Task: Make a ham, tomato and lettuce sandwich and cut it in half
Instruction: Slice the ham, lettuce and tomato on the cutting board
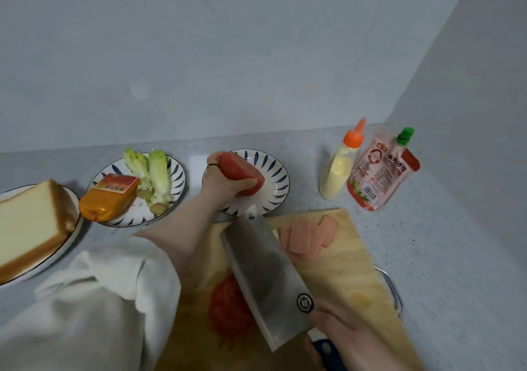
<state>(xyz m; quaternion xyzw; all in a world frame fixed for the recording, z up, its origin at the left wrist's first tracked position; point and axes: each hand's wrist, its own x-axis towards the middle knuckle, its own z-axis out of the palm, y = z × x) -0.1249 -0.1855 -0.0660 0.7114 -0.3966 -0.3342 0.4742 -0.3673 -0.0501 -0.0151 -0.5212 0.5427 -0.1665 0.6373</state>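
Bread (28, 222): cut off at the left edge.
Left hand (218, 183): our fingers wrap the tomato half (238, 173) over the plate (278, 182).
Tomato slices (228, 310): partly hidden under the cleaver (265, 279).
Right hand (339, 330): we grip the cleaver handle, cut off below.

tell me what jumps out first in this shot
The big cleaver, gripped by the right hand, slants across the board over red tomato slices. Behind it the left hand holds a tomato chunk above a plate. Pink ham slices lie at the board's far right.
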